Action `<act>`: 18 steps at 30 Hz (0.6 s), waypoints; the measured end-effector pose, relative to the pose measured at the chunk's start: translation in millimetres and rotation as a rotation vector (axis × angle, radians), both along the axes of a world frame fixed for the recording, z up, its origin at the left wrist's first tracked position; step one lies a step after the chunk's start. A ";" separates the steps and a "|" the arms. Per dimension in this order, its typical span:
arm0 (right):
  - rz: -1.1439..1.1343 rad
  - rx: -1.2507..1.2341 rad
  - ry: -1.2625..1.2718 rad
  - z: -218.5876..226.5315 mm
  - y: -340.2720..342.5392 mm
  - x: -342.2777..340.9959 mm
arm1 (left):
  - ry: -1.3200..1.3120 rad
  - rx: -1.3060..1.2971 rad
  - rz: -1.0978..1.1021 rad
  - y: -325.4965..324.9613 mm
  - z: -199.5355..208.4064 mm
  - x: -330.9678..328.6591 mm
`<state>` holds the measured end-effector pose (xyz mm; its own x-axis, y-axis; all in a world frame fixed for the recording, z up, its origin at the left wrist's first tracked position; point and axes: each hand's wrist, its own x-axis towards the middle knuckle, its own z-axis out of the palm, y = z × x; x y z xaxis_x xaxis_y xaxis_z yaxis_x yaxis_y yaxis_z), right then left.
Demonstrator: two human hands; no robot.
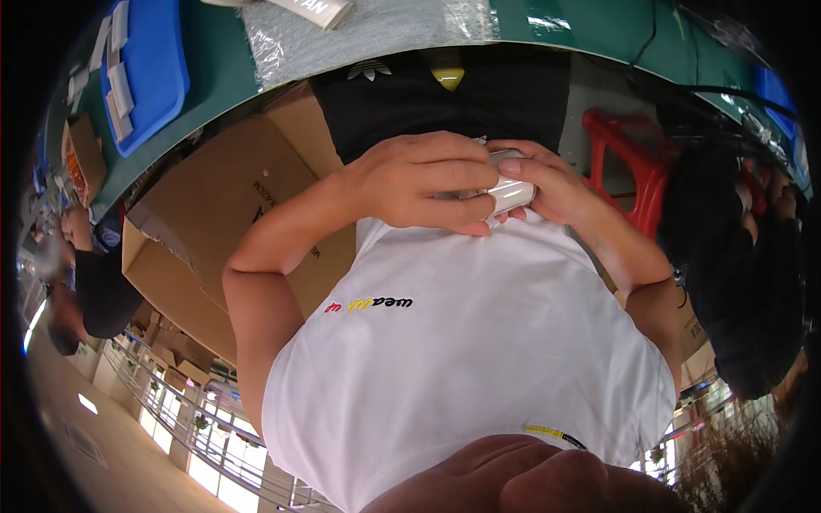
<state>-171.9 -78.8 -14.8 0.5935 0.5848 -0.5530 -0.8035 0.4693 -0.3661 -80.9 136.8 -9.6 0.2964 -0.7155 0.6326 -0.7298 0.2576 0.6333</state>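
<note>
Just in front of my white shirt, over my lap, I hold a small white glossy rounded casing (515, 193) in both hands. My left hand (432, 181) curls over its left side with bent fingers, and part of the casing is hidden beneath them. My right hand (552, 181) wraps its right end, the thumb pressed on top near the rim. What kind of device it is, I cannot tell. A green-topped table (218, 64) stands beyond my lap, with a sheet of clear packing wrap (368, 38) on it.
On the table's left lies a blue tray (162, 64) with several white parts. A big cardboard box (222, 188) stands left of my legs, a red plastic stool (629, 162) right of them. Other people sit at both sides. Black cables (718, 88) cross the table's right part.
</note>
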 end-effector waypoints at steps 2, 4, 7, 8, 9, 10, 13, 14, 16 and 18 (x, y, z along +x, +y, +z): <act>0.059 -0.052 0.076 4.8 2.5 0.6 | -0.001 -0.030 -0.029 -1.2 -0.6 0.0; 0.062 -0.054 0.081 6.2 2.4 -0.2 | -0.032 -0.009 -0.007 1.1 1.7 -2.7; 0.086 -0.048 0.089 6.5 1.9 0.5 | 0.004 -0.025 0.035 -0.1 0.1 -8.5; 0.102 -0.041 0.093 6.2 2.2 0.3 | 0.008 -0.024 0.032 -0.4 1.0 -10.4; 0.099 -0.039 0.098 5.2 3.0 -0.8 | 0.014 -0.013 0.046 -0.5 1.9 -12.7; 0.097 -0.041 0.102 4.3 4.2 -1.9 | 0.019 -0.001 0.062 -0.5 3.1 -14.8; 0.107 -0.038 0.105 -3.6 6.5 -8.7 | 0.089 -0.006 0.107 0.7 -3.8 -27.4; 0.117 -0.036 0.100 -6.0 6.7 -9.9 | 0.091 -0.004 0.105 1.5 -6.4 -28.9; 0.128 -0.055 0.117 -3.1 8.5 -6.7 | 0.186 -0.001 0.086 3.4 -10.6 -32.6; 0.143 -0.075 0.135 -1.0 9.2 -5.0 | 0.227 -0.010 0.083 4.5 -14.4 -36.9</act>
<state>-177.0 -69.7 -15.7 0.4246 0.6123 -0.6669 -0.9044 0.3222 -0.2799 -117.8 141.3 -24.0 0.4890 -0.6771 0.5499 -0.5883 0.2095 0.7811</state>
